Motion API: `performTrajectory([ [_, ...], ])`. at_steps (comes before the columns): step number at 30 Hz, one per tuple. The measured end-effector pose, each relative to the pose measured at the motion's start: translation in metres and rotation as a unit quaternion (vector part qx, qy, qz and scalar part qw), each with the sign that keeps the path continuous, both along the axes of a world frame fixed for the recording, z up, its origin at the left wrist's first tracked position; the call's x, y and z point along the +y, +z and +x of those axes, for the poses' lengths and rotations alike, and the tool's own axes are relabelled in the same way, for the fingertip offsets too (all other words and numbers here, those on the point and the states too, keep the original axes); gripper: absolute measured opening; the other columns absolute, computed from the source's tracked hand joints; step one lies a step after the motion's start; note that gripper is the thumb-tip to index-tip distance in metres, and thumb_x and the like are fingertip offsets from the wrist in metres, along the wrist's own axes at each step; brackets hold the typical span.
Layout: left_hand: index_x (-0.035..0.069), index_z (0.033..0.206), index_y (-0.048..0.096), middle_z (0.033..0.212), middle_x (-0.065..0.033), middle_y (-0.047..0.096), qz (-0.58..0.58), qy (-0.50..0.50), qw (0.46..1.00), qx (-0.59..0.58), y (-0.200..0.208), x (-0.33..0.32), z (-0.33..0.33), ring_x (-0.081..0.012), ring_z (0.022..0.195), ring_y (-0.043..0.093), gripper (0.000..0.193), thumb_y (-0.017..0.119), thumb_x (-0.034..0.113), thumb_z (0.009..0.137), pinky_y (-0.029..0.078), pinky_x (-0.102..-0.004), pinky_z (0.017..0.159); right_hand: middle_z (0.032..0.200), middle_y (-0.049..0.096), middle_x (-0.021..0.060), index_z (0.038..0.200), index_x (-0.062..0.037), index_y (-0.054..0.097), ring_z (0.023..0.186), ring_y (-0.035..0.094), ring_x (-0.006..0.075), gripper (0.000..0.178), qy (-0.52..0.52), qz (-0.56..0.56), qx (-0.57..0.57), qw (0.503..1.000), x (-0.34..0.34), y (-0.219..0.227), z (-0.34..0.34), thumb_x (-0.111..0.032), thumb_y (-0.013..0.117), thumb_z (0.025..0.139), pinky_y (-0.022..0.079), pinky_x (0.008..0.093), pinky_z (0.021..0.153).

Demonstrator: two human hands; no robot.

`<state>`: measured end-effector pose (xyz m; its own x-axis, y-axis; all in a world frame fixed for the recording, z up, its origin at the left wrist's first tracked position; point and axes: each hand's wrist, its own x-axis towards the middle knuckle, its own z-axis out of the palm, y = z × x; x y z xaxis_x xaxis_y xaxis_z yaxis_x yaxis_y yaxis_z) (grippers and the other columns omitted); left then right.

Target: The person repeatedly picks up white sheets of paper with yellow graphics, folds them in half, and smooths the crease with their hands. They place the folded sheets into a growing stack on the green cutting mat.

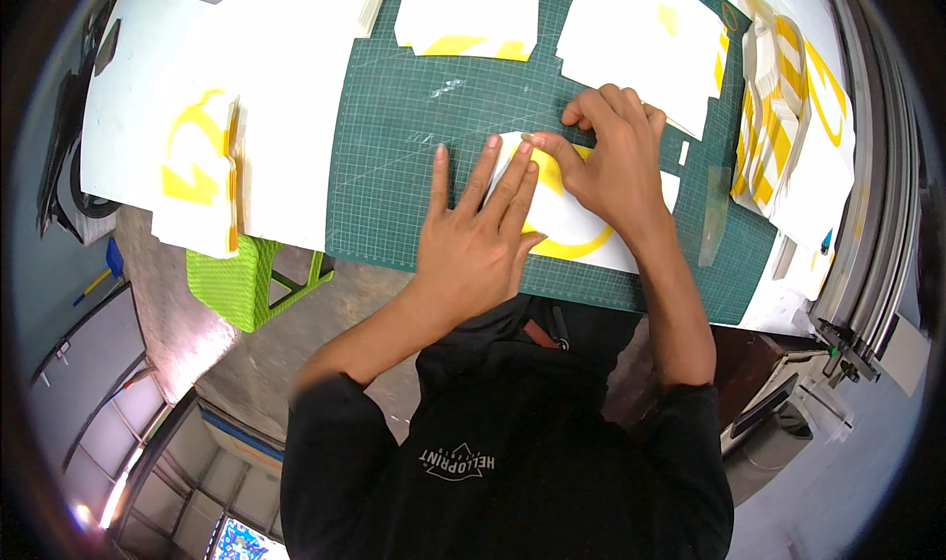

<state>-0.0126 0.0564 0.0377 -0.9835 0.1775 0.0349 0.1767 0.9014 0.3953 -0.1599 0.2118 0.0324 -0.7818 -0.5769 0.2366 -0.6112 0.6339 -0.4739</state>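
Note:
A white paper piece with a curved yellow print (564, 215) lies on the green cutting mat (379, 186) in front of me. My left hand (473, 235) rests flat on its left part, the fingers stretched out and spread. Against the paper's far left edge, close to the left fingertips, presses the thumb of my right hand (621, 166). The other right fingers are loosely bent and stand apart from that thumb. Both hands cover parts of the paper, so its left edge shows only partly.
White sheets with yellow print (468, 8) lie at the far side, with another stack (631, 43) to their right. Folded yellow-and-white pieces (778, 117) pile up at the right edge. More printed pieces (197, 166) lie left, above a green stool (236, 279).

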Motion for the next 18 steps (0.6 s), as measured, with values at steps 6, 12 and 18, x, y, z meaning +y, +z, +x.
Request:
performTrajectory([
  [6, 0.003, 0.159, 0.043, 0.171, -0.0115, 0.034, -0.023, 0.004, 1.000, -0.012, 0.004, -0.005, -0.002, -0.0415, 0.159, 0.023, 0.072, 0.061, 0.042, 0.100, 0.008, -0.0785, 0.120, 0.083, 0.060, 0.0050, 0.084, -0.0093, 0.067, 0.085, 0.055, 0.0262, 0.034, -0.018, -0.008, 0.046, 0.999, -0.002, -0.006, 0.002, -0.037, 0.086, 0.082, 0.033, 0.0460, 0.084],
  [12, 0.003, 0.160, 0.041, 0.172, -0.0099, 0.032, -0.043, 0.004, 0.999, -0.016, 0.005, -0.007, -0.004, -0.0402, 0.160, 0.023, 0.077, 0.061, 0.044, 0.098, 0.009, -0.0781, 0.120, 0.101, 0.069, 0.0064, 0.104, -0.0062, 0.070, 0.104, 0.064, 0.0281, 0.027, -0.026, 0.000, 0.124, 0.992, 0.002, 0.005, 0.026, -0.028, 0.078, 0.090, 0.036, 0.0548, 0.100],
  [18, 0.004, 0.161, 0.040, 0.174, -0.0098, 0.027, -0.059, -0.004, 0.998, -0.024, 0.001, -0.005, -0.006, -0.0399, 0.161, 0.019, 0.074, 0.057, 0.041, 0.100, 0.006, -0.0782, 0.120, 0.162, 0.046, 0.0142, 0.151, 0.0011, 0.052, 0.155, 0.033, 0.0356, 0.067, 0.063, 0.092, -0.016, 0.994, 0.024, 0.002, 0.101, -0.045, 0.058, 0.102, 0.016, 0.0794, 0.118],
])
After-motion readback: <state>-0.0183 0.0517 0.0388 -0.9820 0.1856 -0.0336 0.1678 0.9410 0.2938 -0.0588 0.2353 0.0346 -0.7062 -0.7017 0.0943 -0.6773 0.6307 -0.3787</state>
